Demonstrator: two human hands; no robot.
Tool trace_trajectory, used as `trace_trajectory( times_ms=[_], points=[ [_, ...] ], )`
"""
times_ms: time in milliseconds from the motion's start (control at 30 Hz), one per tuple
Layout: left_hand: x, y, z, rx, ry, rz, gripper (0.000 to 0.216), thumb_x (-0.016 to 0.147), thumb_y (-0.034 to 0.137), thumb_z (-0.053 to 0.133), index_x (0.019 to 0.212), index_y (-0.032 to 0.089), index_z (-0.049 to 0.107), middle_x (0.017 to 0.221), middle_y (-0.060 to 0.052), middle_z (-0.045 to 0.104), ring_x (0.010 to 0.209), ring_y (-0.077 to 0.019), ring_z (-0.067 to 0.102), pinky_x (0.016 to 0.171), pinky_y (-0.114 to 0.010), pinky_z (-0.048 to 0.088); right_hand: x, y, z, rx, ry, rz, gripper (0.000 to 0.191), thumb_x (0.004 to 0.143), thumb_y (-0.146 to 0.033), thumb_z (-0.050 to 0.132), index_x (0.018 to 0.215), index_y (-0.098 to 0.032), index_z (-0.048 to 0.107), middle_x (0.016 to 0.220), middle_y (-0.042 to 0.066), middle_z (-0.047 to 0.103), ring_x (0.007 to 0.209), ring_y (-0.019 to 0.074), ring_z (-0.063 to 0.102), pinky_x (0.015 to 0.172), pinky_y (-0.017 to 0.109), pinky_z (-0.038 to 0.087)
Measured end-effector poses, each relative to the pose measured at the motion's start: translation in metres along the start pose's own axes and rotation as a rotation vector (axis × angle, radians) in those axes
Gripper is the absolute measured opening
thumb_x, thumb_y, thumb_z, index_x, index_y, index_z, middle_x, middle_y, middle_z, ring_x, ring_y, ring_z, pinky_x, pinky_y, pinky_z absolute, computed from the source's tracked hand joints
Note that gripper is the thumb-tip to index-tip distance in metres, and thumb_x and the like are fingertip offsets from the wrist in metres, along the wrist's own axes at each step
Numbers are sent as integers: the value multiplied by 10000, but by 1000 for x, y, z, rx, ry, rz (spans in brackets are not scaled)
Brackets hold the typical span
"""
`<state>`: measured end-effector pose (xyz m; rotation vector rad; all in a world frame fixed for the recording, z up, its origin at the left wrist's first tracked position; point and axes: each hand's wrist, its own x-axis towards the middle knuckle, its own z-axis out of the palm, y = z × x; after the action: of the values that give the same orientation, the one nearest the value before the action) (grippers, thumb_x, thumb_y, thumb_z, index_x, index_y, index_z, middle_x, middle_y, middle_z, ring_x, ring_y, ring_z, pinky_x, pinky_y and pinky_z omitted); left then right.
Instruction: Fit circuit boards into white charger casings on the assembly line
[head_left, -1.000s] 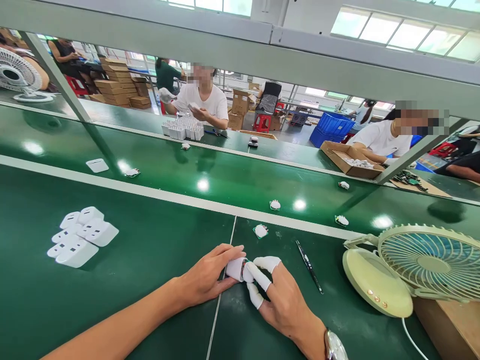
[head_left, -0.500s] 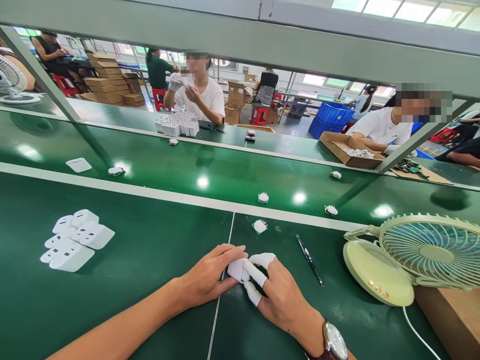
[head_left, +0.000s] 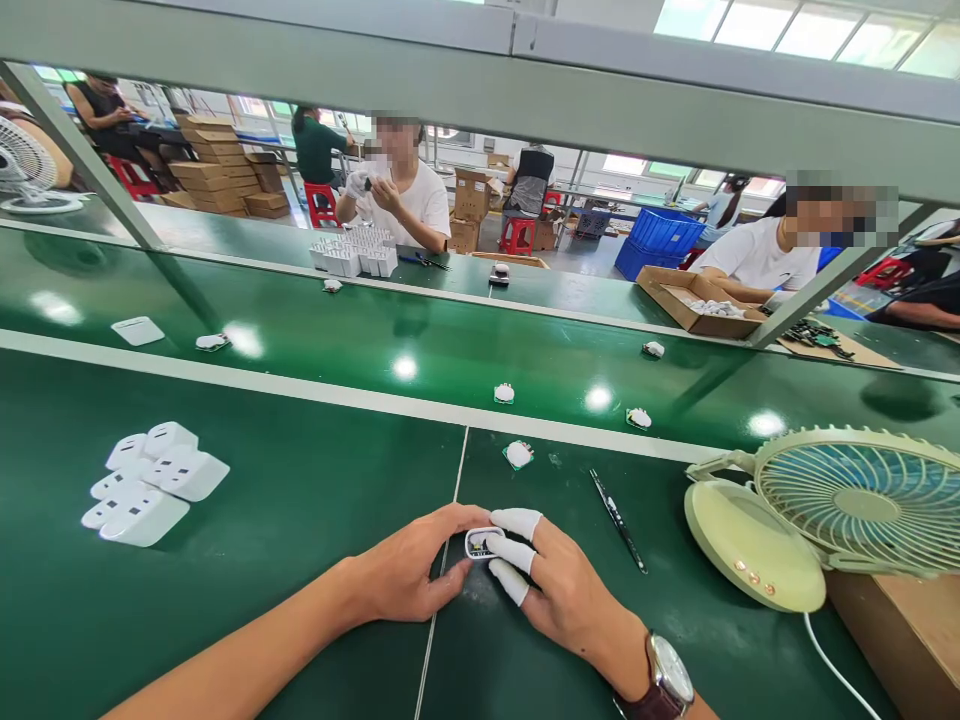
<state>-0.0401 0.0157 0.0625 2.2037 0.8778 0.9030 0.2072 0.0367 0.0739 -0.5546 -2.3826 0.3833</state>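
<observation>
Between my hands is a small white plastic charger housing (head_left: 472,545), its open end facing me and dark and metallic parts showing inside. My left hand (head_left: 412,565) is curled round its left side, thumb below and fingers above. My right hand (head_left: 559,585), with white finger cots on its fingertips and a watch at the wrist, grips it from the right; one fingertip lies at the opening. A green circuit board with a white pad (head_left: 518,455) lies just beyond my hands. Black tweezers (head_left: 619,520) rest to the right. Several finished-looking white housings (head_left: 154,480) are grouped at the left.
A green fan (head_left: 862,500) stands at the right beside a cardboard box (head_left: 900,640). Past a white strip, a green belt (head_left: 405,400) carries several boards and a flat white piece (head_left: 137,331). Co-workers sit across it, near white housings (head_left: 352,253) and an open carton (head_left: 697,305).
The housing has turned so its open end with the parts inside now faces me; before, its closed white side showed. Both hands stay on it. The pieces on the belt have shifted left.
</observation>
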Motion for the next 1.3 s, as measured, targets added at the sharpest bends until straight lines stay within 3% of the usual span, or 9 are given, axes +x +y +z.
trace_trajectory(
  times_ms=[133,267,467,600,867,933,1000,1133,1300],
  points=[
    [0,-1,-1,89,55,137,305,949,143,657,1232,206,560,1200,-131,705,1074,-224,703,943,-334,598,0,-2,2,19,-15,43,473,1019,-110,529,1470,-245,495,1209,135,637,1048,250,641,840,412,621],
    [0,-4,-2,209,83,212,192,967,129,654,1146,190,621,1183,-153,712,1023,-227,718,898,-322,607,3,-5,4,15,-30,85,476,1008,-103,507,1461,-247,493,1127,120,619,948,233,622,756,377,607],
    [3,-3,1,164,82,185,161,969,111,646,1111,186,650,1184,-146,714,1012,-203,720,884,-281,604,-1,2,9,137,23,121,497,990,-103,518,1459,-257,456,1095,96,637,929,226,625,746,371,593],
    [4,-1,4,103,60,153,117,978,100,620,1049,189,647,1186,-135,717,987,-180,712,867,-258,591,-6,4,10,181,-13,194,455,997,-135,523,1435,-244,464,1117,100,650,931,234,626,768,390,583],
    [3,-1,10,48,76,95,159,958,78,602,1006,202,690,1202,-140,729,1011,-207,709,875,-298,580,-9,7,12,99,2,129,559,1000,-133,512,1531,-227,364,1153,129,644,971,263,636,783,419,598],
    [4,0,11,-98,115,-16,125,942,117,650,1011,206,705,1177,-121,744,1036,-214,716,913,-311,580,-10,8,12,87,2,131,595,1018,-188,536,1567,-230,308,1173,135,640,997,271,642,814,435,607],
    [7,3,11,-364,200,-237,119,917,200,724,1035,202,715,1092,-98,765,1003,-215,731,899,-314,597,-11,9,12,85,-1,146,659,1024,-268,584,1592,-232,251,1188,137,636,1010,277,648,835,446,613],
    [16,9,6,-987,350,-646,306,809,381,860,951,139,736,848,-73,767,775,-193,740,725,-297,638,-13,11,13,56,0,138,742,1017,-353,623,1612,-229,196,1208,145,633,1035,286,655,873,466,616],
    [22,6,-4,-1267,470,-810,372,668,307,971,885,96,755,837,-97,788,679,-172,745,656,-267,653,-13,12,16,-26,22,87,740,1006,-327,632,1612,-200,227,1202,160,656,1023,294,672,867,480,631]
  ],
)
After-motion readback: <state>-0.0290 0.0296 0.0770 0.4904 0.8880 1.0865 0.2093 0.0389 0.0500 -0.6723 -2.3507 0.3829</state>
